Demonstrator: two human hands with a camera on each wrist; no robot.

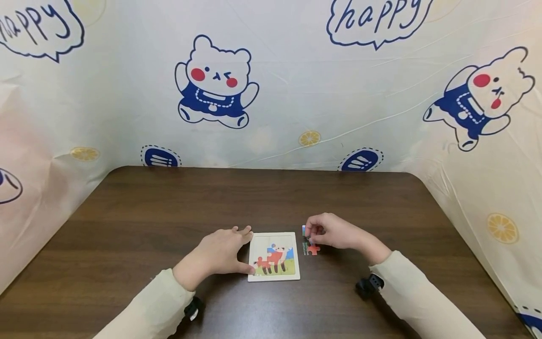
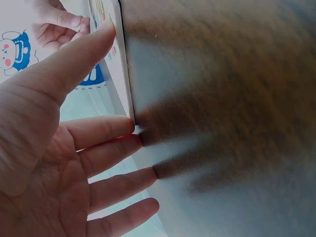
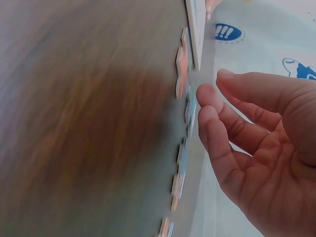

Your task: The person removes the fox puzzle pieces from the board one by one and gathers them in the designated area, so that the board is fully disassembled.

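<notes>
A square wooden jigsaw puzzle board (image 1: 273,234) lies on the table, its lower part filled with a picture of a red animal on grass. My left hand (image 1: 221,252) is spread at its left side, thumb at the lower left corner and straight fingers along the edge. In the left wrist view the thumb tip overlaps the board (image 2: 129,91). Right of the board, my right hand (image 1: 334,231) hovers over loose puzzle pieces, fingers loosely bent. A red piece (image 1: 313,249) shows below its fingertips. In the right wrist view a gap shows between thumb and index finger, with nothing in it.
Several loose pieces lie in a line in the right wrist view, among them a reddish one (image 3: 182,71) and a bluish one (image 3: 190,111). The brown wooden table (image 1: 203,197) ends at a printed curtain (image 1: 279,94) behind and at both sides.
</notes>
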